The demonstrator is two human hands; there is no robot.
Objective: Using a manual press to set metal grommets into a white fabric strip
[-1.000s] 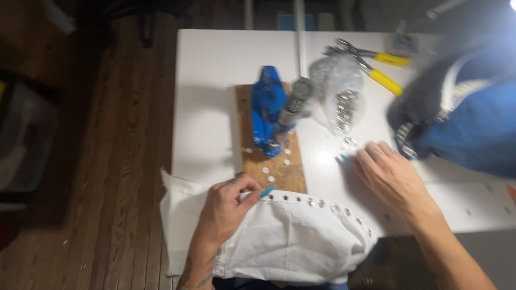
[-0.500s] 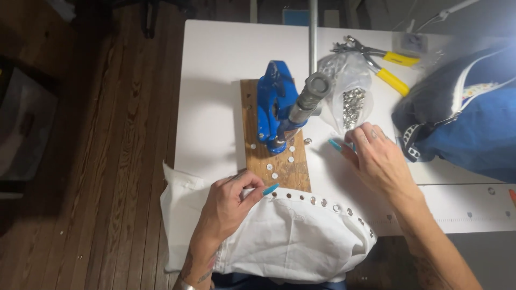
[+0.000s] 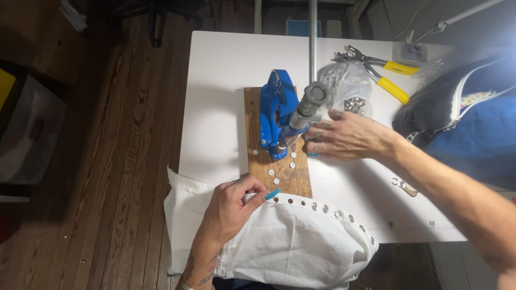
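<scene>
A blue hand press (image 3: 277, 110) with a grey lever handle (image 3: 307, 106) stands on a wooden board (image 3: 279, 174) on a white table (image 3: 226, 91). Small silver eyelets (image 3: 271, 173) lie scattered on the board. White fabric (image 3: 290, 241) with a row of set eyelets along its edge drapes over the table's near edge. My left hand (image 3: 234, 207) pinches the fabric edge beside the board. My right hand (image 3: 346, 137) lies flat, fingers spread, just right of the press base, touching the table and holding nothing.
A clear bag of silver eyelets (image 3: 352, 88) sits behind my right hand. Yellow-handled pliers (image 3: 384, 75) lie at the back right. A blue bag (image 3: 467, 118) fills the right side. Wooden floor (image 3: 107, 161) is to the left.
My right hand moved left from near the blue bag to beside the press base. My left hand stayed on the fabric edge.
</scene>
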